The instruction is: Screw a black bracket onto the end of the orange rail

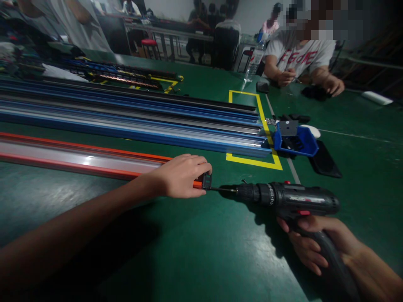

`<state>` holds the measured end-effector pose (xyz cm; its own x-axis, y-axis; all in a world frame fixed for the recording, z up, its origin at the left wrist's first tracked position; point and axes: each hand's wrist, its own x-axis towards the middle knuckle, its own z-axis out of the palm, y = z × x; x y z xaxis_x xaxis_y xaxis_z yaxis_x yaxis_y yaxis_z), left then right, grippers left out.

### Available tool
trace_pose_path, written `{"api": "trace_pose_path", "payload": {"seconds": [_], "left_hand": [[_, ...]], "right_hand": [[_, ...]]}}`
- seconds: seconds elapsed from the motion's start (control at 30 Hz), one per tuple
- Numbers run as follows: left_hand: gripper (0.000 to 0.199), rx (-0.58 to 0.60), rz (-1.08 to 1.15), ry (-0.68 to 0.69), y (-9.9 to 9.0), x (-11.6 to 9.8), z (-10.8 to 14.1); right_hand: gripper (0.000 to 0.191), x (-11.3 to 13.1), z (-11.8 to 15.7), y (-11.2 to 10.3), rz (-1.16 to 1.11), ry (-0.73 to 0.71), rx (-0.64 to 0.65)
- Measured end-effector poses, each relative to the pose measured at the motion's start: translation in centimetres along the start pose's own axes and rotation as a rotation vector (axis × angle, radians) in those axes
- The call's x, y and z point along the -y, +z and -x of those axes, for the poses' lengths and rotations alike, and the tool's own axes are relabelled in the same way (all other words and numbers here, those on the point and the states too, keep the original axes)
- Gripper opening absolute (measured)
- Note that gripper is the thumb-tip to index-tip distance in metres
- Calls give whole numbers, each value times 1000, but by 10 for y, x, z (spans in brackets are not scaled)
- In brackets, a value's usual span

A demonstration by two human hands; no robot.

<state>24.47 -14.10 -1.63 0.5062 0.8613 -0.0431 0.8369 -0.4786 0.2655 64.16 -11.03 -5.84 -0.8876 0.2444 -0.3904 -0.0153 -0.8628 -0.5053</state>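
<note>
While inside tight left fingers (pixel 203 168), orange rail (pixel 85 159) opposite drill (pixel 292 198) in tight right fingers (pixel 310 253).

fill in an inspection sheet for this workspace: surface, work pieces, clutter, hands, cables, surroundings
Surface: glossy green tabletop, marked with a yellow tape rectangle.
Work pieces: long orange-edged channel with a black end piece; black power drill, its bit pointing at that piece; long blue profiles behind.
Clutter: blue plastic bin holding dark parts; black flat slab; clear plastic bottle.
Hands: left hand grips the channel's end; right hand holds the drill's handle.
Cables: nothing seen at the drill; far-left pile too blurred to tell.
Surroundings: person in a white printed shirt across the table; red-topped stool beyond.
</note>
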Motion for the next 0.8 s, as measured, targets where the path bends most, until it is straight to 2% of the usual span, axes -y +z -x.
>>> {"api": "trace_pose_path", "payload": {"seconds": [0.37,0.8], "left_hand": [[35,6,-6,5,0,-2,-1],[35,-5,-14,14,-1,-2,-2]], "right_hand": [[30,2,-2,1,22,-23,29],[26,3,-3,9,-13,-11,-32]]}}
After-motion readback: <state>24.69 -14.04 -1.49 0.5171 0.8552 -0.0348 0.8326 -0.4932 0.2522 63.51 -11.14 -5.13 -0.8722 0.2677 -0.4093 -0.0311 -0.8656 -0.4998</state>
